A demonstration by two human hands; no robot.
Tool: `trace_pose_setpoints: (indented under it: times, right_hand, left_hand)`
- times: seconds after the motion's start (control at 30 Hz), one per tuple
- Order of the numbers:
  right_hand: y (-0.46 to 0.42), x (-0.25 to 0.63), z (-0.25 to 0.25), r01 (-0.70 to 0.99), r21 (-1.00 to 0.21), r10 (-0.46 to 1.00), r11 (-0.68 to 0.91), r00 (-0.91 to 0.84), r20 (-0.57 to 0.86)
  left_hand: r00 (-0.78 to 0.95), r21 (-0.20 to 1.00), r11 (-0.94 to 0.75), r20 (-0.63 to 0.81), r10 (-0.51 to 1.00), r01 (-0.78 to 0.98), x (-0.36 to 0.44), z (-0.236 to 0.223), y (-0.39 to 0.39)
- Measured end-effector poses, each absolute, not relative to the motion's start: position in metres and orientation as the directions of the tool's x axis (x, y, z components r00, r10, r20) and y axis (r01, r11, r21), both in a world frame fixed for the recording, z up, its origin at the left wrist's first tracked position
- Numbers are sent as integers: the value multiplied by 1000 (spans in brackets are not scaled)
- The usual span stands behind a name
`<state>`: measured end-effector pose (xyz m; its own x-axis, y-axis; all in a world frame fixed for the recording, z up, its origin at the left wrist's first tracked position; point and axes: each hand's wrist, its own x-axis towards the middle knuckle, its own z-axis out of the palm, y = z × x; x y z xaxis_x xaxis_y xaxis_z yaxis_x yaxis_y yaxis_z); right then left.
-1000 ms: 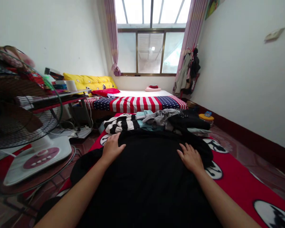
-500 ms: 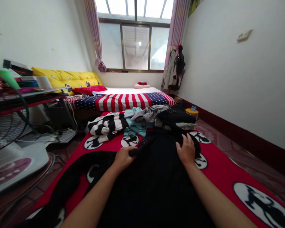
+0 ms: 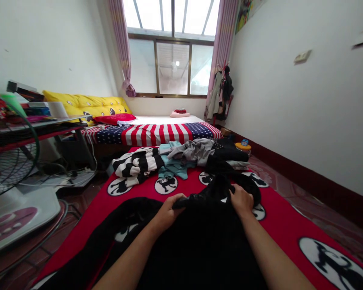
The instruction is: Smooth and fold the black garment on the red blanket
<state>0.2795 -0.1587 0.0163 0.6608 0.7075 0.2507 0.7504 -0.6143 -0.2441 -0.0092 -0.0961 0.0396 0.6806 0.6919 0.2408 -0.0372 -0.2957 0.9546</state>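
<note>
- Gripping a bunched fold of the black garment [image 3: 199,241], the left hand [image 3: 166,213] is clenched on the cloth near the middle of the red blanket [image 3: 284,225].
- Standing off the blanket's left edge is a fan [image 3: 9,177] with a white base, beside a cluttered shelf [image 3: 39,125] and loose cables on the floor; room on that side is tight.
- Along the blanket's far edge, from left to right, lie a black-and-white striped garment [image 3: 136,163], a teal piece [image 3: 172,169], a grey piece [image 3: 193,149] and a dark heap [image 3: 230,155], all touching or overlapping one another.
- Behind them a mattress carries a stars-and-stripes cover [image 3: 157,133], with yellow cushions [image 3: 84,102] against the left wall.
- The right hand [image 3: 242,200] is closed on the same black fold, just beside the left, with the cloth gathered between them.
- Right of the blanket's edge a strip of bare tiled floor [image 3: 320,209] runs along the wall, open and unobstructed.
- No readable writing shows; the blanket bears white ovals with black cartoon figures.
- The garment is plain black, soft and rumpled, spreading from the hands toward the blanket's near edge and trailing left.
</note>
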Motion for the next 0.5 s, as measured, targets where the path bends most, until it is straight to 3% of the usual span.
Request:
trace_pose_setpoints:
  times: [0.13,0.27,0.33,0.4,0.5]
  right_hand:
    - [-158,280,17,737,-395,692,-548,665,280]
    - [-157,269,16,716,-620,832,-321,526,176]
    - [-160,253,14,641,-753,920,-147,368,133]
    - [-164,231,10,499,-863,974,83,144,177]
    - [-169,197,-1,304,-908,957,289,-123,264]
  left_hand:
    - [561,981,-13,121,819,-192,-15,47,-98]
    - [569,959,107,65,820,-263,-16,54,-102]
    - [545,962,71,87,834,-263,-15,55,-101]
    - [521,973,-39,155,840,-228,-13,53,-98]
    - [557,947,-277,321,766,-165,-10,48,-95]
